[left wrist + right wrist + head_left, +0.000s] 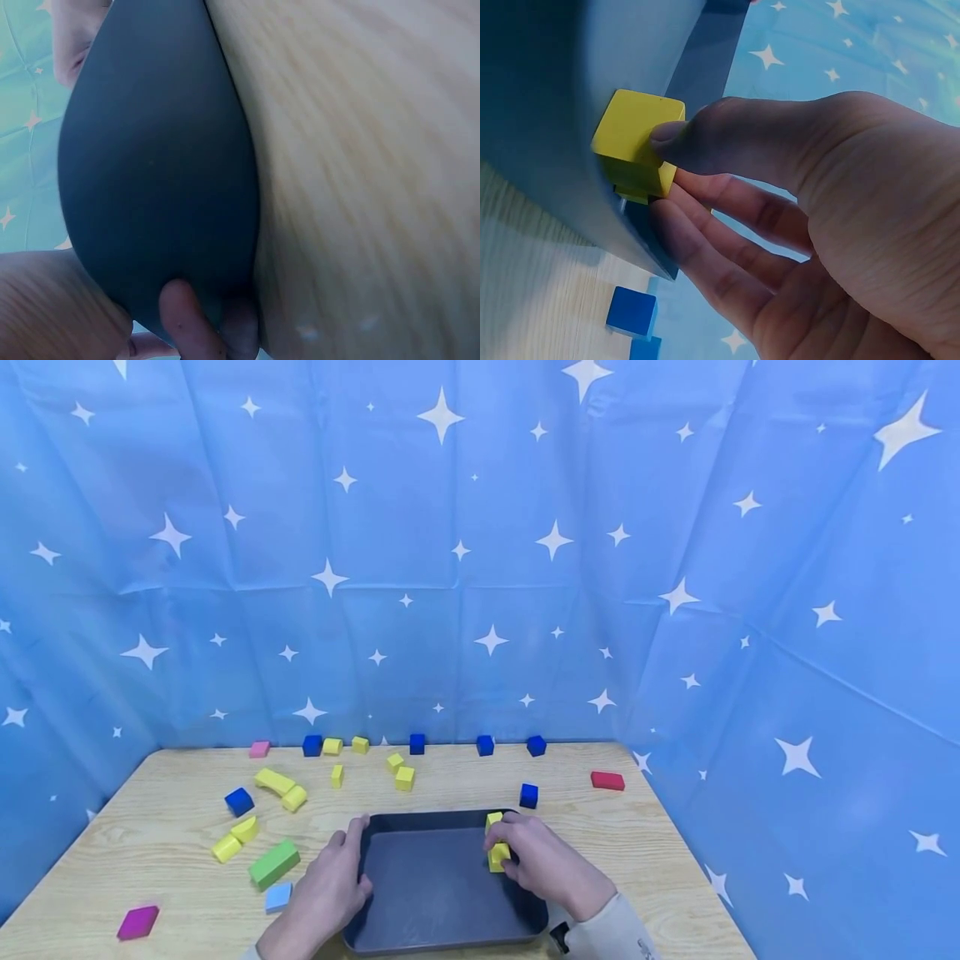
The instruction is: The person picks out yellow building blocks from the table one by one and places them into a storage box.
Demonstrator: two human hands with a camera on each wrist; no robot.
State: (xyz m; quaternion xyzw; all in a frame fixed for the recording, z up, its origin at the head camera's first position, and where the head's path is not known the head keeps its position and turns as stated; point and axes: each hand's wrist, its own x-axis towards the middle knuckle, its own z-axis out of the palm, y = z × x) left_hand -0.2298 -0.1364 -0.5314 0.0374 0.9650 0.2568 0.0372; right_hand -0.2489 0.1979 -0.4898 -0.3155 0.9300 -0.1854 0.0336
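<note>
A dark grey rectangular tray [435, 893] lies at the front of the wooden table. My left hand [330, 881] holds its left side, with the thumb [184, 319] over the rim in the left wrist view. Inside the tray, near its right wall, my right hand [551, 864] pinches a yellow cube [634, 124] between thumb and fingers. Just behind that cube, a second yellow block [492, 819] sits in the tray's far right corner, partly covered by the hand.
Beyond the tray lie a blue cube [528, 796], a red block [607, 781] and several yellow and blue blocks along the back. Left of it are a green block [274, 865], a light blue block [278, 897] and a magenta block [138, 923]. A starry blue curtain [480, 568] encloses the table.
</note>
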